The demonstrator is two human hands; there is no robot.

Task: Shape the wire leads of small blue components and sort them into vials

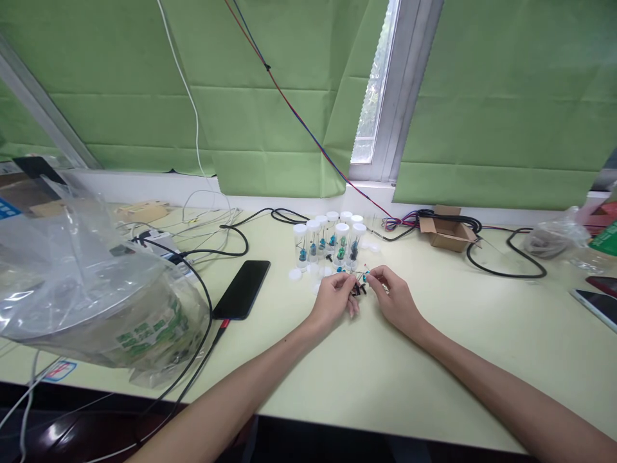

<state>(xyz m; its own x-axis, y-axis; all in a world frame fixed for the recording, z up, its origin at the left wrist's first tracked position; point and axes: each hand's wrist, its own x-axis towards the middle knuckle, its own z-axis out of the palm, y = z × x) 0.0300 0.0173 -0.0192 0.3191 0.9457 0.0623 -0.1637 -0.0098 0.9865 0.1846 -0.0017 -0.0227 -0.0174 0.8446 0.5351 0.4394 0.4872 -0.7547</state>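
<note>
Centrally, the right hand (393, 297) had its thumb and forefinger pinched on a small teal piece (366, 277), just right of the middle of the frame. The left hand (332, 299) faced it with curled fingers, near enough to hide part of the work; whether those fingers were clamped on anything I could not tell. Small black parts (360, 290) showed between the two hands, though held or lying loose was unclear.

Just beyond, a cluster of clear tubes (341, 245) with white lids stood upright, filling the space above the hands and bounding it on that side; blue, green and dark pieces showed inside. Loose white caps (295, 274) lay by the foot of the cluster, near the left hand.

Further out, a black phone (242, 289) lay left of centre on the worktop (313, 379), a red-tipped cable (223, 326) at its lower end. A bulky plastic bag (164, 283) around a tub took up the left of the frame, covering much of the worktop there. At right of centre a small open cardboard box (446, 236) stood among black cables (520, 275), and at the right edge lay a pale-edged phone (595, 308). Green blinds (274, 116) hung across the top.
</note>
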